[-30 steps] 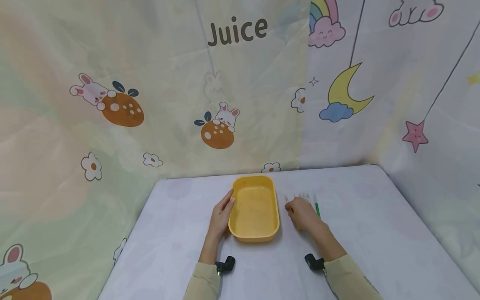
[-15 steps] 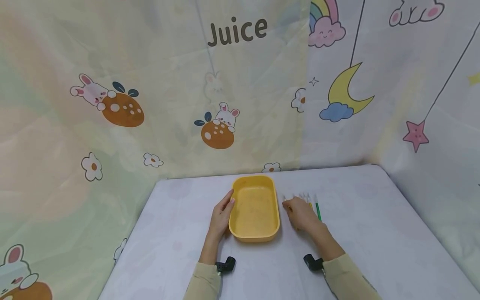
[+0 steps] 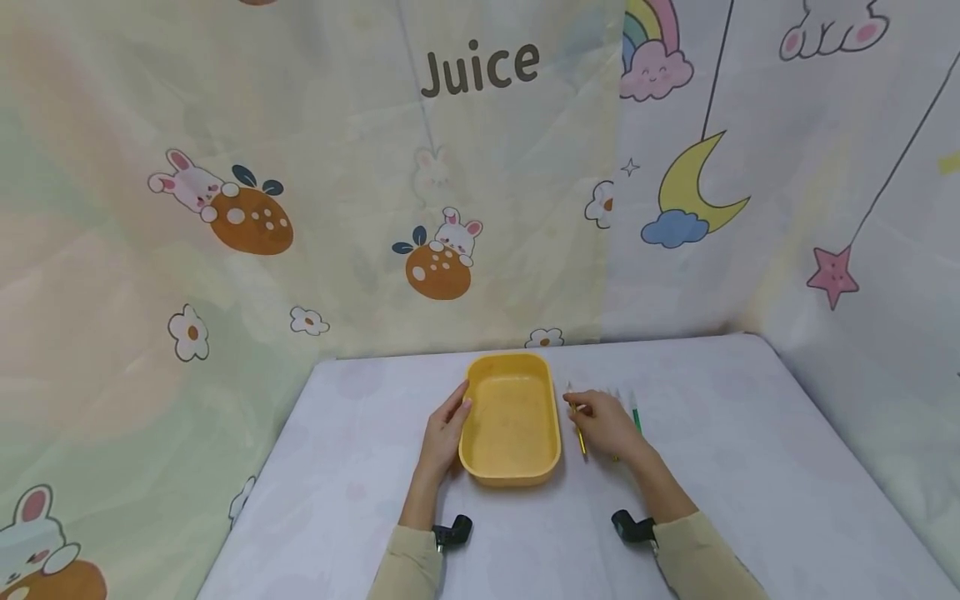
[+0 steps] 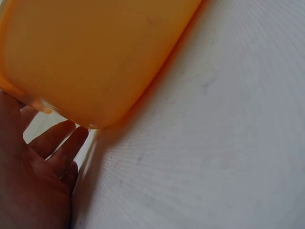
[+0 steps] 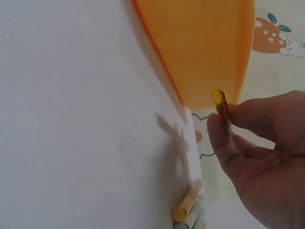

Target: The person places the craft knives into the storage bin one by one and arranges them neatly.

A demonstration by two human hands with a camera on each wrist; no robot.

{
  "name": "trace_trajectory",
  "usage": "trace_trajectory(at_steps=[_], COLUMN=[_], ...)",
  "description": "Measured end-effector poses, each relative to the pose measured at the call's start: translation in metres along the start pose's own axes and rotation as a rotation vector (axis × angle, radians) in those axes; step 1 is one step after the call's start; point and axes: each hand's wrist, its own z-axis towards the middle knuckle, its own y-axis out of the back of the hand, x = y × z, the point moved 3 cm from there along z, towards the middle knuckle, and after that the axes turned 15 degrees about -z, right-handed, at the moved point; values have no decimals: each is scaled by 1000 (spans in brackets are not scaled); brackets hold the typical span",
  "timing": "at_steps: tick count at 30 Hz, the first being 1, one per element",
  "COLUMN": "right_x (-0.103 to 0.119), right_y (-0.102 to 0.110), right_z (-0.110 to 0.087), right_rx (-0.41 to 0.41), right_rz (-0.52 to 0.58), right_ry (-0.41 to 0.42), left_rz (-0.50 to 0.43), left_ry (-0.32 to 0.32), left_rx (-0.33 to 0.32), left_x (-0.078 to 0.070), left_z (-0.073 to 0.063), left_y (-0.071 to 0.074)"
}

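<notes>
The yellow pen (image 3: 582,443) is pinched by the right hand (image 3: 607,425), flanked by the tray (image 3: 512,421) (9 o'clock), touched by the unclenched left hand (image 3: 441,435), and a partly covered green pen (image 3: 636,417) (3 o'clock).

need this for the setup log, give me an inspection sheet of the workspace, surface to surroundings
Surface: white-covered table
Job's things: yellow tray; thin yellow stick, held; green stick farther right; other sticks, partly hidden
Clutter: nothing seen
Hands: left hand touches the tray's left side; right hand pinches the thin yellow stick
Cables: thin dark line by the right wrist camera, perhaps a cable, too small to tell
Surroundings: cartoon-printed backdrop behind and at both sides
</notes>
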Motion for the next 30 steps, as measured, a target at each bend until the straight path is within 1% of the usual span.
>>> trace_trajectory(at_steps=[2, 5, 13, 19, 23, 25, 30], right_x=[1, 2, 7, 19, 29, 33, 48], right_y=[0, 1, 7, 13, 16, 17, 18], right_z=[-1, -1, -1, -2, 1, 3, 11], right_rx=[-11, -41, -85, -155, -184, -188, -169], right_rz=[24, 57, 159, 195, 210, 216, 221], right_ry=[1, 8, 4, 43, 68, 77, 99], left_rz=[-6, -16, -7, -20, -15, -12, -12], left_ry=[9, 6, 4, 2, 4, 6, 2], left_rx=[-2, 5, 7, 3, 3, 3, -2], left_x=[1, 0, 0, 3, 3, 2, 1], left_z=[0, 0, 0, 0, 0, -1, -1], left_y=[0, 1, 1, 1, 1, 2, 1])
